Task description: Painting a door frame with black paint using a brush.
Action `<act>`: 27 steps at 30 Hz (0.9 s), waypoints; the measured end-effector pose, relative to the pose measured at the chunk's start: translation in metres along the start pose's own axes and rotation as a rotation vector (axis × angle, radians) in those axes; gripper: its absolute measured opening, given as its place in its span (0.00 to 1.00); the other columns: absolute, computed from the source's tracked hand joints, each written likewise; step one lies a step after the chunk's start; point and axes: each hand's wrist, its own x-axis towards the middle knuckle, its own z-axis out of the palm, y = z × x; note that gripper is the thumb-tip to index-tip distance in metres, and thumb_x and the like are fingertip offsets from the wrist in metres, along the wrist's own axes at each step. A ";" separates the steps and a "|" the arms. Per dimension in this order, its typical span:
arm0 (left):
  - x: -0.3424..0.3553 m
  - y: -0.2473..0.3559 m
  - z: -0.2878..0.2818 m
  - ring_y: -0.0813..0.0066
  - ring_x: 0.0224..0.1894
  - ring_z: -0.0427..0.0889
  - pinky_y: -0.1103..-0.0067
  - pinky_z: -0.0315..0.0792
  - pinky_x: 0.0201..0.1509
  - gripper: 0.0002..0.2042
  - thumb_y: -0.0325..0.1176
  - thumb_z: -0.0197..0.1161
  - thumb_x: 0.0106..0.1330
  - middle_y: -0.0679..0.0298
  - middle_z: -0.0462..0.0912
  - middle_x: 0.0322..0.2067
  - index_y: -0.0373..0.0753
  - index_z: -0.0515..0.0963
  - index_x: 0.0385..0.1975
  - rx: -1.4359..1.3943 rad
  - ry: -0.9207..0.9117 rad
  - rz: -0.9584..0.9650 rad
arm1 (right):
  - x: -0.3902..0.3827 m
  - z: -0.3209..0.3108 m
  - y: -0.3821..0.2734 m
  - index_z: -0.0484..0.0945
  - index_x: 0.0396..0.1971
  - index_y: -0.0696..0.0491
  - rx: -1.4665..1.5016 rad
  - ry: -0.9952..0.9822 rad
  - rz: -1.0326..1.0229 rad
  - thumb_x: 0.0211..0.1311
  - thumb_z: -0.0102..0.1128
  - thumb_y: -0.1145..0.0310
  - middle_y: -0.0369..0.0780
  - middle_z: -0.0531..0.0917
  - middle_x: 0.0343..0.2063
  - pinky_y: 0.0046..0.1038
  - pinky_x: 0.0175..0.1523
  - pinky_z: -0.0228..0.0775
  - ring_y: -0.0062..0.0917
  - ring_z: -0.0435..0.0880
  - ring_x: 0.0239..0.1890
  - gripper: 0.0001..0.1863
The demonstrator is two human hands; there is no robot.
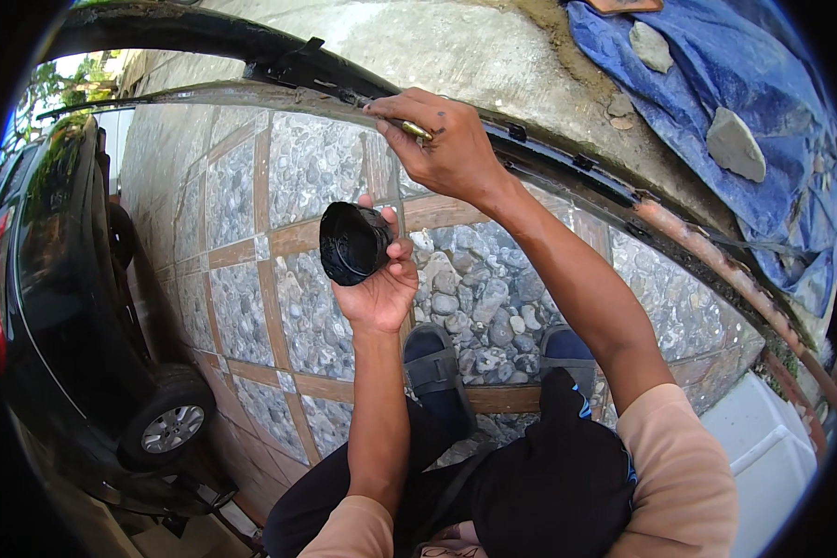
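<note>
My left hand [381, 296] is closed around a small black cup [353, 244], tilted so its dark, wet-looking inside shows. Between the thumb and fingers of my right hand [448, 141] is a slim paintbrush [416, 129] with a yellowish handle. Its dark tip points left along a long metal rail [293, 63]; whether it touches the metal is hard to make out. Glossy black covers most of the rail, while its right stretch [707, 244] is pinkish-brown. Dark smudges mark the back of my right hand. The cup is below and left of the brush.
A black car [56, 279] with a silver-rimmed wheel [166, 420] stands at left. Pebbled tiles [484, 279] lie under my sandals [437, 377]. Beyond the rail, stones [737, 146] rest on a blue tarp [781, 79]. A white box [763, 456] stands at lower right.
</note>
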 end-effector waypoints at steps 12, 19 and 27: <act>0.011 -0.019 -0.001 0.65 0.43 0.76 0.74 0.78 0.41 0.29 0.43 0.58 0.68 0.54 0.72 0.59 0.49 0.61 0.69 0.088 -0.050 -0.096 | -0.095 -0.144 -0.065 0.80 0.38 0.57 0.068 0.166 0.782 0.61 0.61 0.71 0.38 0.84 0.26 0.21 0.30 0.73 0.15 0.81 0.26 0.07; 0.016 -0.073 -0.009 0.58 0.40 0.81 0.72 0.80 0.38 0.30 0.51 0.49 0.72 0.50 0.74 0.58 0.48 0.56 0.71 0.225 0.021 -0.230 | -0.135 -0.275 -0.065 0.78 0.42 0.62 -0.125 0.568 0.814 0.65 0.58 0.74 0.43 0.85 0.28 0.17 0.27 0.71 0.17 0.81 0.23 0.09; 0.028 -0.145 -0.003 0.56 0.38 0.84 0.72 0.84 0.33 0.33 0.57 0.40 0.72 0.46 0.74 0.56 0.42 0.56 0.70 0.237 0.033 -0.377 | -0.102 -0.290 -0.150 0.79 0.40 0.64 0.095 0.544 0.707 0.63 0.57 0.76 0.47 0.85 0.27 0.21 0.27 0.74 0.25 0.84 0.24 0.09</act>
